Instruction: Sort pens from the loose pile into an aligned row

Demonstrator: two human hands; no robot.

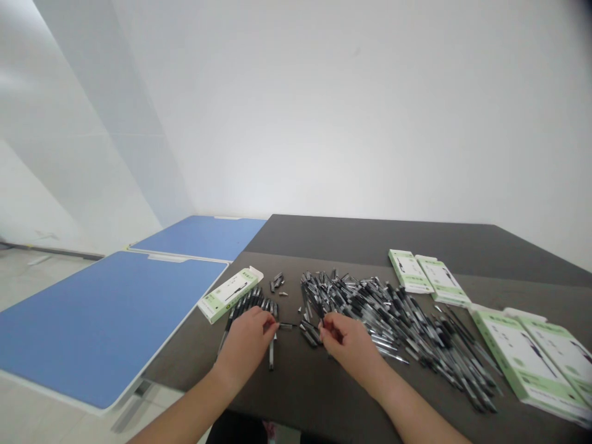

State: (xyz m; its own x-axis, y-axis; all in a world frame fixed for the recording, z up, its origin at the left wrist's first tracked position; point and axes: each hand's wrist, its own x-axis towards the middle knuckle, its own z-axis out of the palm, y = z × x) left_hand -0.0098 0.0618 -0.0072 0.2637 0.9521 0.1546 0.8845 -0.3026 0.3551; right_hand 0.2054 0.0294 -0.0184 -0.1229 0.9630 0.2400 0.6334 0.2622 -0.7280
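"How was the whole place laid out?"

"A dark grey rectangular tabletop (370, 240) took up most of the view, with two blue folding tables with white edges (106, 320) alongside it on the left. Green-and-white cardboard boxes sat around the work: one long box (229, 295) lay at the far left, and four similar boxes (527, 364) lay toward the right."

"And the pens?"

"A broad, loose heap of slim black-and-clear plastic pens (393, 320) covered the middle and right of the tabletop. A tighter row of black pens (250, 300) lay under the left hand, and a small cluster of short black pen parts (277, 281) sat just beyond it."

"What were the hands doing?"

"The left hand (245, 345) had its fingertips (275, 325) together, clamped on a thin dark rod (287, 325). The right hand (345, 342) was at the heap's near edge with its fingers drawn together, though I couldn't tell exactly what they held."

"What made that handling work well?"

"I'd say the fingertip pinch gave fine control of so thin a piece. Keeping the wrists low and the movements small also mattered, because the loose pens lay close enough for a careless sweep to scatter them."
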